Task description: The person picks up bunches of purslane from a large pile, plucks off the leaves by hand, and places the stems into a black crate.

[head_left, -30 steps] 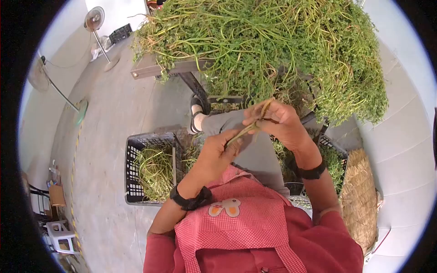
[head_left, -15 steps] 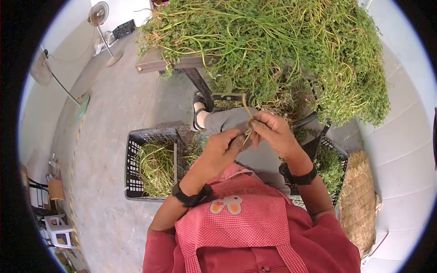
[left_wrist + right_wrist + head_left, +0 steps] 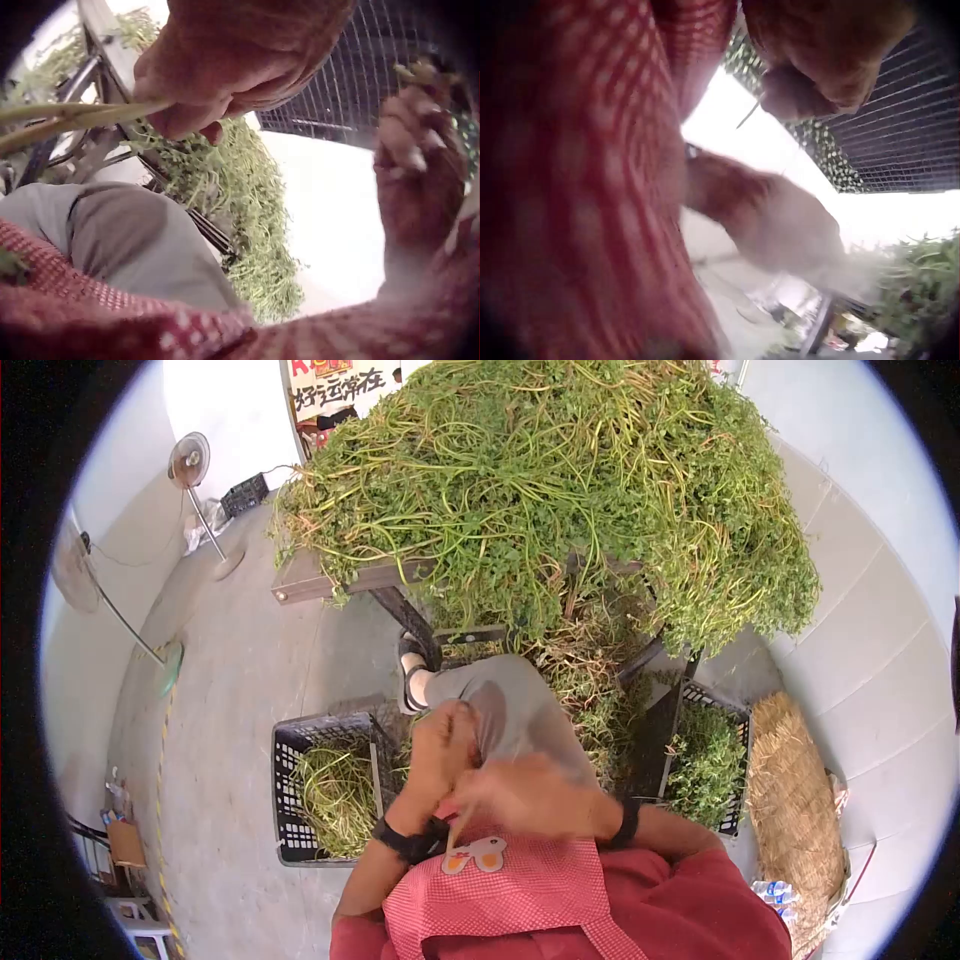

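My left hand (image 3: 432, 758) is raised over the lap, fingers curled. In the left wrist view its fingertips pinch pale green plant stems (image 3: 82, 118) that run to the left edge. Close beside it, my right hand (image 3: 530, 797) is blurred by motion, knuckles upward, in front of the pink checked apron (image 3: 540, 870). A yellowish stem (image 3: 457, 828) sticks out from its fingers toward the body. Facing both hands, a big heap of leafy green stems (image 3: 540, 470) covers the table (image 3: 330, 578) and hangs over its front edge.
A black crate (image 3: 283, 800) of pale stems stands on the floor at left, and another crate (image 3: 740, 800) with leafy greens at right. Dry plant scraps (image 3: 590, 660) lie under the table. A straw bundle (image 3: 795, 810) lies far right; two fans (image 3: 190, 460) stand back left.
Both hands have come lower and nearer the apron, with the right one swinging left beside the left hand. The stem formerly stretched between them now juts toward the body. The head view has tilted up.
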`<state>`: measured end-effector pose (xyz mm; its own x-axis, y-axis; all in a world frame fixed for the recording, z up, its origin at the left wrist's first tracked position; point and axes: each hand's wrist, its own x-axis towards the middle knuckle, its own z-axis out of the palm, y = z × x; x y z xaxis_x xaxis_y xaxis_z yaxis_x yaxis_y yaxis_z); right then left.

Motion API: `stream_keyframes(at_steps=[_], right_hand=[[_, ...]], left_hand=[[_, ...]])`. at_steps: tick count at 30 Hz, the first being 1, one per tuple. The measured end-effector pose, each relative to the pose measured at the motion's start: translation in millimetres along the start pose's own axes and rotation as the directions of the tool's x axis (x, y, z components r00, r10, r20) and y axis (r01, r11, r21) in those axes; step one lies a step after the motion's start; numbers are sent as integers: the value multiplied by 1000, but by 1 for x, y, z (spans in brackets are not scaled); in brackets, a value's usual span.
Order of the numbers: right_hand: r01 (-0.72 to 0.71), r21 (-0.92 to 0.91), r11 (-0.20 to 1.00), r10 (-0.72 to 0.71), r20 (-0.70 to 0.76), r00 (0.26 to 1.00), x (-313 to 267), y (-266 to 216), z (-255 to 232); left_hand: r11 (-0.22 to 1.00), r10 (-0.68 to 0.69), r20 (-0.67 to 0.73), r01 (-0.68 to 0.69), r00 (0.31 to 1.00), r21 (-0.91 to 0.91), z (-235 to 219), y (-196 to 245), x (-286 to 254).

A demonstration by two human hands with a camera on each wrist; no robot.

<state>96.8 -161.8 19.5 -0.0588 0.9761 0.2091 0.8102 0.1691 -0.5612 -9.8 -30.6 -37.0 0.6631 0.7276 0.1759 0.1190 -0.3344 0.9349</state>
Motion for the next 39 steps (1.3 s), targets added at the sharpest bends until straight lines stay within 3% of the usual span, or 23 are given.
stream_keyframes(at_steps=[1, 2, 3, 4, 5, 6, 7, 8, 9, 10, 11, 12, 14, 15, 17, 19, 23, 25, 28, 32, 34, 37, 39], right_hand=[[245, 60, 968, -243, -39, 969, -4, -9, 7], [474, 111, 873, -465, -95, 880, -6, -14, 12], [475, 116, 873, -465, -101, 880, -3, -8, 6], [188, -10, 982, -188, -49, 981, 2, 6, -11], [-113, -151, 982, 109, -35, 993, 3, 22, -27], [-203, -253, 946, 134, -267, 954, 2, 45, -37], [-302, -328, 895, 117, -482, 868, 0, 66, -48], [-386, -409, 827, 130, -528, 839, -7, 78, -59], [-470, -470, 747, 145, -574, 806, -12, 86, -64], [-458, -465, 757, 155, -554, 818, -9, 82, -70], [-350, -184, 919, 218, -503, 836, -6, 74, -76], [-238, 140, 961, 276, -436, 857, -5, 69, -71], [-132, 269, 954, 215, -307, 927, 2, 79, -54], [-32, 384, 923, 122, -211, 970, 9, 76, -52], [-73, 342, 937, 132, -151, 980, 19, 60, -48], [-209, 682, 701, 281, 6, 960, 30, 48, -40], [-247, 783, 571, 207, 154, 966, 33, 44, -9], [-428, 834, 349, 286, 339, 896, 31, 39, -7], [-532, 804, 264, 245, 478, 844, 27, 48, 3], [-557, 781, 282, 183, 526, 831, 27, 43, 7], [-508, 718, 476, 155, 500, 852, 26, 48, 14], [-547, 628, 554, 247, 504, 828, 28, 41, 14], [-510, 718, 474, 216, 467, 858, 25, 45, 25]], left_hand=[[1000, 7, 0, -7, 1000, 1, -4, -8, 6], [967, -146, -83, 124, 986, -224, -11, -15, 12], [865, -315, -130, 229, 940, -446, -20, -20, 15], [794, -312, -171, 158, 935, -587, -32, -5, 16], [698, -315, -212, 75, 925, -712, -46, 13, 19], [693, -319, -222, 67, 921, -718, -62, 17, 22], [514, -272, -216, -48, 938, -856, -81, 17, 24], [304, -225, -220, -146, 949, -942, -93, 17, 26], [307, -242, -226, -146, 944, -940, -96, 18, 30], [123, -157, -178, -159, 971, -980, -99, 17, 33], [-61, -74, -147, -152, 986, -987, -100, 15, 32], [-49, -118, -149, -155, 982, -987, -98, 14, 28], [-190, -106, -122, -140, 987, -972, -87, 21, 34], [-185, -112, -129, -148, 985, -972, -84, 21, 36], [-195, -98, -110, -128, 989, -972, -79, 19, 34], [-172, -127, -120, -141, 985, -975, -75, 23, 32], [-152, -169, -117, -143, 979, -978, -70, 19, 31], [-114, -197, -159, -183, 968, -976, -70, 18, 33], [-45, -215, -193, -207, 957, -977, -68, 17, 33], [63, -253, -225, -216, 941, -974, -64, 16, 31], [183, -237, -264, -224, 935, -957, -64, 19, 29], [218, -205, -325, -280, 923, -935, -60, 25, 26], [244, -252, -356, -297, 900, -923, -53, 32, 22]])
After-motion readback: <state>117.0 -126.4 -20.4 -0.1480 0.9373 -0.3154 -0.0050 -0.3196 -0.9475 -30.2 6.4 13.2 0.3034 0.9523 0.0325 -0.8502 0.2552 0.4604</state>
